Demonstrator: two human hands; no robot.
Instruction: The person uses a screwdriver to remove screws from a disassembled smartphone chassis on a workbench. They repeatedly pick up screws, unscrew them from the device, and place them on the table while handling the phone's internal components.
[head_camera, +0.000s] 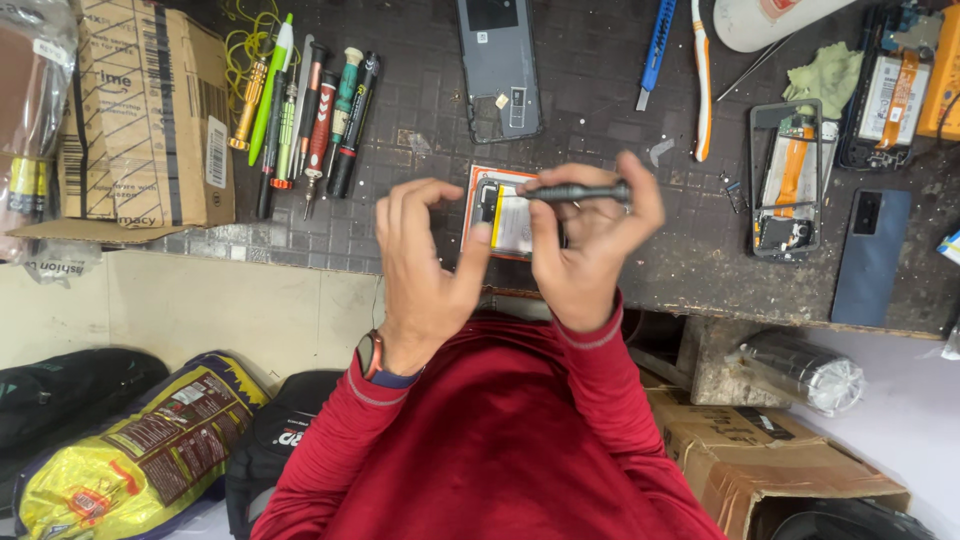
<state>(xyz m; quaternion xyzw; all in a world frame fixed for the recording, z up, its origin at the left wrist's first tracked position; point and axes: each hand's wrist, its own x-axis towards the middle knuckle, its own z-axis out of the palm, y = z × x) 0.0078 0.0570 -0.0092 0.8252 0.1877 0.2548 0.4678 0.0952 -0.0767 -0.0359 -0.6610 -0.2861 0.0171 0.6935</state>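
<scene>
Two hands over the opened phone (505, 215) at frame centre; my right hand (590, 250) pinches a dark screwdriver (575, 192) level, ready above it. My left hand (425, 265) holds nothing, fingers curled, thumb steadying the phone's edge on the worktop (620, 120).

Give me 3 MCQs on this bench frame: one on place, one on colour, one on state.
1. Where does the row of screwdrivers lie?
A. Right of the cardboard box
B. Under the opened phone
C. On the yellow bag

2. What colour are the person's sleeves?
A. Blue
B. Red
C. Grey

3. What is the right hand doing?
A. Resting flat on the bench
B. Holding a dark screwdriver level in its fingers
C. Holding a toothbrush

Answers:
1. A: the tools lie on the dark mat beside the cardboard box, far from the yellow bag on the floor.
2. B: both sleeves are red.
3. B: the dark screwdriver is pinched level above the opened phone; the left hand is beside it, fingers curled and holding nothing.
</scene>
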